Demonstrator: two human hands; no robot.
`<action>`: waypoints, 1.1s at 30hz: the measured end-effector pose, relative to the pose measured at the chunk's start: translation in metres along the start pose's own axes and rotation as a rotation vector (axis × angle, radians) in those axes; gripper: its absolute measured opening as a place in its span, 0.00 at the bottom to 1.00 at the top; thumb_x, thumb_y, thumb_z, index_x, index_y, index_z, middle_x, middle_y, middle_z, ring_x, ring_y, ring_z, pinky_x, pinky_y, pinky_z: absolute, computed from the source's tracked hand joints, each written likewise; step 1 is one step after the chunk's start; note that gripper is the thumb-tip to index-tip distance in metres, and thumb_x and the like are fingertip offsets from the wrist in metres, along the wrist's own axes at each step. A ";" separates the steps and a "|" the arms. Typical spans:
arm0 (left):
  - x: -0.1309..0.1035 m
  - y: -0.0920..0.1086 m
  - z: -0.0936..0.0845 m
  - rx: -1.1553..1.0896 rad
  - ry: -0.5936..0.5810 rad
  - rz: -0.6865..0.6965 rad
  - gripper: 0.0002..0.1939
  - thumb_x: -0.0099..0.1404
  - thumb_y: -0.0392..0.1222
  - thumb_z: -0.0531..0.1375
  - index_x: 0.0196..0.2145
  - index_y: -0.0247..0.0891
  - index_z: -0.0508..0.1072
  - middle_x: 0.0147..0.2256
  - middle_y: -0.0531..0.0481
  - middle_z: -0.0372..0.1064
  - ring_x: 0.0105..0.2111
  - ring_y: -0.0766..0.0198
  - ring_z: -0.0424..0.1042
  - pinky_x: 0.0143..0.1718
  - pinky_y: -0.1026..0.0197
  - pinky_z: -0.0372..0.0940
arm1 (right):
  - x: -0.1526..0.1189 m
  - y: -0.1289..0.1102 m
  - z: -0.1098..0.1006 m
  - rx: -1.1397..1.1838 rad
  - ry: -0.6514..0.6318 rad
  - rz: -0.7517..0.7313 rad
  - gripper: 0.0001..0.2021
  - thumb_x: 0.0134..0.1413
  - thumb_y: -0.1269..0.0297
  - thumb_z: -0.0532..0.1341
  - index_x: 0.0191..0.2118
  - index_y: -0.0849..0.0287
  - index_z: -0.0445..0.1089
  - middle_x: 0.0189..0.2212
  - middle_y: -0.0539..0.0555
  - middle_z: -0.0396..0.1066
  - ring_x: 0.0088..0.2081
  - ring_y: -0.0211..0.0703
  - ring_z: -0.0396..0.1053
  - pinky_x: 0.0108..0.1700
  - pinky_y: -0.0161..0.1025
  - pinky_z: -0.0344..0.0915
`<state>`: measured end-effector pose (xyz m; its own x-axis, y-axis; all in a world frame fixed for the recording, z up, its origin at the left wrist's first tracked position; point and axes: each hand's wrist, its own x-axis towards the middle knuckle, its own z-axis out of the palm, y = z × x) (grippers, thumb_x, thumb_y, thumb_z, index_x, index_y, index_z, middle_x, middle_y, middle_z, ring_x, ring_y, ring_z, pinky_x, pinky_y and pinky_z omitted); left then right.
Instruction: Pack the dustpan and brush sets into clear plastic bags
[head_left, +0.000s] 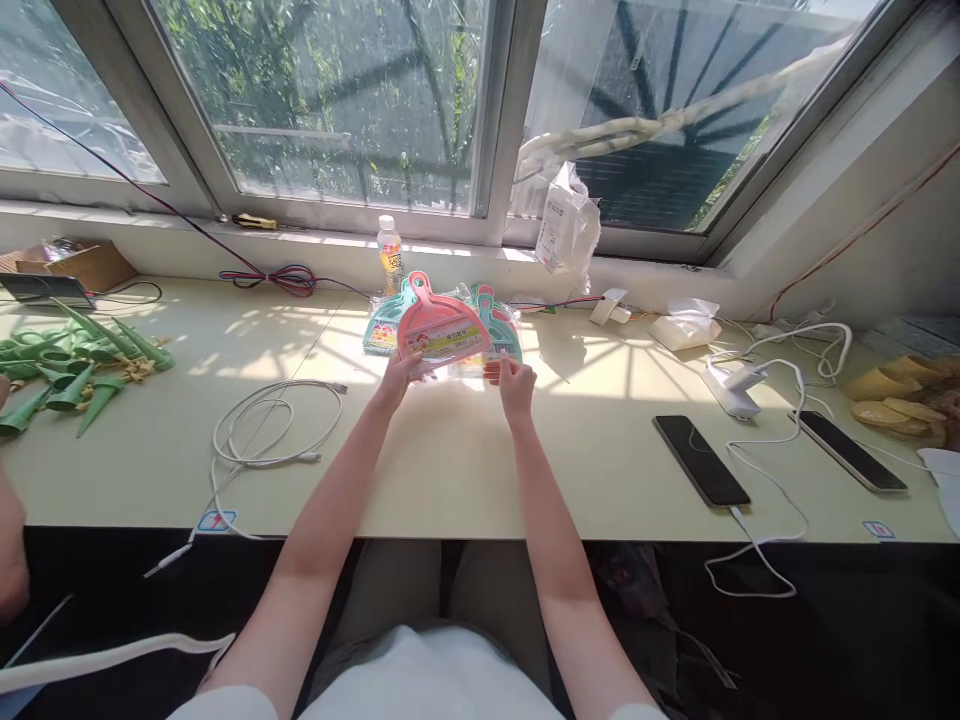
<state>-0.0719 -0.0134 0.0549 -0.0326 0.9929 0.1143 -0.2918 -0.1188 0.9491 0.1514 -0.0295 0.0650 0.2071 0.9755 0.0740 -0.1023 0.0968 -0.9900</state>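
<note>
Pink dustpan (pixel 442 322) is just past the fingers, handle aimed at the window (pixel 360 110), left hand (pixel 400 378) nearer and gripping its left corner; right hand (pixel 517 390) has curled fingers, can't tell on what

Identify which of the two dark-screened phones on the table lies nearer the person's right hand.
The left-hand phone, nearer the right hand; the other phone lies farther right, beyond the white charging cable.

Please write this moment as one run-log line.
left hand: holds pink dustpan | right hand: near its lower right corner, grip unclear | teal dustpans: behind it | bottle: farther back
</note>
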 end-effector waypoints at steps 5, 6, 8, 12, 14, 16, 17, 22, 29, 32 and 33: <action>0.003 0.007 -0.012 -0.049 0.047 -0.043 0.26 0.50 0.38 0.66 0.48 0.32 0.71 0.42 0.43 0.77 0.33 0.59 0.79 0.28 0.62 0.74 | -0.009 -0.013 -0.011 -0.280 -0.112 -0.452 0.20 0.44 0.66 0.74 0.45 0.42 0.76 0.66 0.42 0.58 0.73 0.48 0.36 0.70 0.60 0.44; 0.003 0.006 -0.012 -0.060 0.025 -0.056 0.25 0.50 0.38 0.66 0.48 0.32 0.72 0.42 0.43 0.77 0.36 0.58 0.79 0.29 0.62 0.74 | -0.008 -0.013 -0.011 -0.315 -0.137 -0.469 0.19 0.44 0.67 0.74 0.44 0.42 0.76 0.66 0.41 0.57 0.73 0.48 0.34 0.71 0.61 0.42; 0.002 0.004 -0.011 -0.066 -0.030 -0.091 0.23 0.51 0.37 0.66 0.47 0.33 0.73 0.40 0.44 0.77 0.37 0.58 0.78 0.30 0.63 0.74 | -0.004 -0.012 -0.011 -0.327 -0.140 -0.474 0.12 0.46 0.66 0.73 0.37 0.44 0.78 0.64 0.40 0.60 0.73 0.48 0.37 0.71 0.60 0.42; 0.000 -0.001 -0.008 0.051 -0.148 -0.222 0.14 0.54 0.40 0.67 0.39 0.32 0.76 0.28 0.45 0.75 0.24 0.62 0.74 0.18 0.65 0.67 | 0.004 -0.006 -0.009 -0.267 -0.098 -0.463 0.02 0.51 0.60 0.70 0.31 0.45 0.78 0.58 0.43 0.68 0.69 0.47 0.49 0.71 0.56 0.46; -0.002 -0.002 -0.007 0.110 -0.205 -0.237 0.14 0.56 0.43 0.67 0.38 0.32 0.76 0.28 0.45 0.74 0.21 0.63 0.72 0.16 0.65 0.64 | 0.006 -0.002 -0.009 -0.274 -0.065 -0.472 0.02 0.54 0.60 0.68 0.31 0.46 0.78 0.56 0.45 0.70 0.67 0.47 0.54 0.70 0.54 0.49; -0.004 -0.002 -0.007 0.152 -0.256 -0.227 0.17 0.56 0.45 0.68 0.41 0.33 0.76 0.32 0.43 0.75 0.23 0.62 0.74 0.17 0.64 0.65 | 0.006 0.003 -0.010 -0.331 -0.018 -0.492 0.04 0.56 0.61 0.66 0.31 0.48 0.78 0.54 0.47 0.71 0.64 0.47 0.58 0.69 0.53 0.50; -0.005 -0.003 -0.006 0.170 -0.278 -0.228 0.18 0.56 0.45 0.68 0.42 0.34 0.76 0.35 0.42 0.76 0.25 0.61 0.75 0.18 0.64 0.65 | 0.006 0.005 -0.011 -0.373 -0.001 -0.500 0.05 0.56 0.62 0.66 0.31 0.49 0.78 0.54 0.48 0.71 0.63 0.48 0.58 0.69 0.52 0.51; -0.006 -0.004 -0.010 0.208 -0.326 -0.272 0.21 0.55 0.47 0.69 0.45 0.35 0.76 0.35 0.43 0.76 0.26 0.62 0.75 0.20 0.66 0.64 | 0.005 0.017 -0.009 -0.451 0.000 -0.488 0.04 0.57 0.64 0.64 0.33 0.51 0.77 0.55 0.52 0.68 0.63 0.49 0.57 0.69 0.53 0.51; -0.008 0.002 -0.014 0.223 -0.330 -0.236 0.24 0.55 0.49 0.69 0.47 0.36 0.75 0.40 0.41 0.77 0.28 0.58 0.77 0.25 0.62 0.70 | 0.006 0.014 0.001 0.108 -0.064 -0.167 0.34 0.46 0.64 0.70 0.60 0.54 0.62 0.61 0.58 0.62 0.59 0.48 0.66 0.59 0.48 0.67; -0.011 0.009 -0.011 0.183 -0.343 -0.248 0.27 0.58 0.54 0.66 0.50 0.35 0.74 0.44 0.37 0.77 0.33 0.52 0.79 0.34 0.54 0.74 | 0.007 0.014 0.002 0.223 -0.251 0.021 0.30 0.45 0.61 0.69 0.57 0.56 0.66 0.50 0.56 0.73 0.50 0.49 0.73 0.50 0.48 0.74; -0.011 0.012 -0.011 0.162 -0.342 -0.234 0.28 0.59 0.58 0.64 0.51 0.35 0.74 0.46 0.36 0.76 0.35 0.50 0.79 0.36 0.53 0.74 | 0.007 0.015 0.003 0.242 -0.262 0.040 0.30 0.44 0.61 0.69 0.56 0.56 0.67 0.49 0.55 0.74 0.47 0.49 0.74 0.48 0.48 0.75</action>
<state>-0.0852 -0.0262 0.0614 0.3429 0.9383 -0.0443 -0.0997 0.0832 0.9915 0.1487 -0.0205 0.0507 -0.0553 0.9939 0.0955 -0.3396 0.0712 -0.9379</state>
